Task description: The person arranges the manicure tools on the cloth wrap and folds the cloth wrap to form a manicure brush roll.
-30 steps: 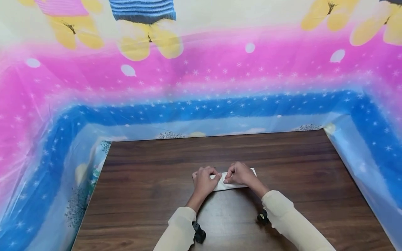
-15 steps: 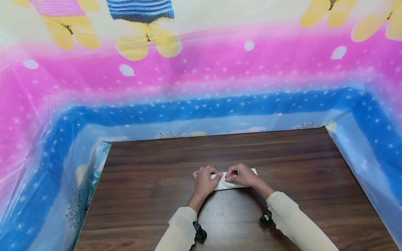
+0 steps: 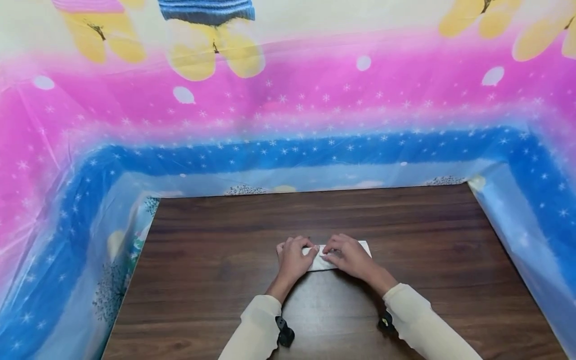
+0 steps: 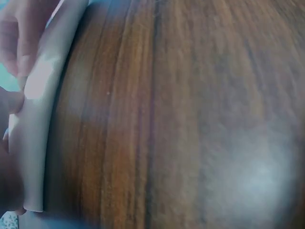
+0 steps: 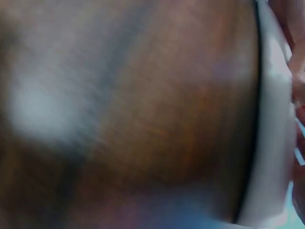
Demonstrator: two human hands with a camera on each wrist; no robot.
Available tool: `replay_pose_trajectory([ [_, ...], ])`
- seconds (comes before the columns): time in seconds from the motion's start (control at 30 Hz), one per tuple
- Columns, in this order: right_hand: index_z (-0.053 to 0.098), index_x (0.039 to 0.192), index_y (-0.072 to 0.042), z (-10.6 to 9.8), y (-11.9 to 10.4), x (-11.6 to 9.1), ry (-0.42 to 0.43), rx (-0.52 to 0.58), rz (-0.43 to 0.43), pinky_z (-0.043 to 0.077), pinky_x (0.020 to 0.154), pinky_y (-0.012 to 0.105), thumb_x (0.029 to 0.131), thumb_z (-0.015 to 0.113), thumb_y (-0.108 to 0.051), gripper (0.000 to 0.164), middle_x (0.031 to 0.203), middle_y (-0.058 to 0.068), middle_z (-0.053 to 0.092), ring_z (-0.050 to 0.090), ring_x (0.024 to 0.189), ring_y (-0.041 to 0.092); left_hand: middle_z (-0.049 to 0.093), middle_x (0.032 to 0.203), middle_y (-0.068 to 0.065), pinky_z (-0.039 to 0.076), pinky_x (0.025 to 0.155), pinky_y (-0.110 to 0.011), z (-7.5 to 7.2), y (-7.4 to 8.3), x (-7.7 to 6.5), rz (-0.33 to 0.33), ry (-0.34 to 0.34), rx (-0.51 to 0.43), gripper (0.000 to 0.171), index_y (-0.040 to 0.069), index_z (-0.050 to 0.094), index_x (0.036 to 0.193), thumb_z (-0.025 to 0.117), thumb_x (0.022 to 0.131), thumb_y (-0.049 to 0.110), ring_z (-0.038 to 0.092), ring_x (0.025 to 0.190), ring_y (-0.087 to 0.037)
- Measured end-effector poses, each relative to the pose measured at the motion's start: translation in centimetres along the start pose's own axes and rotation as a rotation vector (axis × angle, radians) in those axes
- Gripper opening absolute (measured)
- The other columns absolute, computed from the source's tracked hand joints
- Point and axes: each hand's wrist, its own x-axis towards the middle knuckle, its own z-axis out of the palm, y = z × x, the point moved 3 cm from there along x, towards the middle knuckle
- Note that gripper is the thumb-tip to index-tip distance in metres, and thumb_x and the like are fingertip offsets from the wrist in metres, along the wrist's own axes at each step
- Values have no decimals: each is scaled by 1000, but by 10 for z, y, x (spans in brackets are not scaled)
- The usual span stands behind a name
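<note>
A flat, oblong white item (image 3: pixel 320 265) lies lengthwise from left to right on the table before me. My left hand (image 3: pixel 294 256) grips its left part, with thumb and forefinger meeting near its middle. My right hand (image 3: pixel 351 256) has its thumb and bent fingers pinched together on the item, just right of the left fingertips. The item's right end sticks out behind the right hand. At the left side of the left wrist view, the pale long side of the item (image 4: pixel 34 152) runs beside the fingers. The right wrist view is blurred and shows fingers along the item's far edge (image 5: pixel 274 143).
The brown wood-grain table (image 3: pixel 216 240) reaches back to a printed cloth (image 3: pixel 288 152) in pink, blue and cream, which also hangs along both sides. Small black devices sit at the left wrist (image 3: pixel 285 332) and right wrist (image 3: pixel 386 322).
My right hand has turned a little, and its forearm has swung slightly right; its fingers stay at the item's middle. The left hand and the white item have hardly moved.
</note>
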Motion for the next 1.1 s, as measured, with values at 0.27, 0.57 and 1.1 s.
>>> replay_pose_trajectory([
  [0.27,74,94,-10,5,13,-6,207,107,24,54,74,28,97,68,-12,7,90,1,71,67,83,11,70,96,2,37,94,-49,3,8,-13,230,82,113,12,21,78,90,77,88,32,61,96,-21],
  [0.57,72,92,-6,4,16,-1,243,162,84,51,71,27,96,67,-7,6,87,6,71,63,77,11,77,104,-4,35,90,-44,0,6,3,-22,-167,-84,15,16,80,95,75,91,30,67,101,-26],
  [1.1,79,98,-6,8,7,-15,250,-68,-320,57,78,29,82,78,5,19,98,4,69,67,93,17,78,82,-3,30,98,-47,-5,8,23,-186,-340,-133,14,12,79,86,66,88,16,64,80,-16],
])
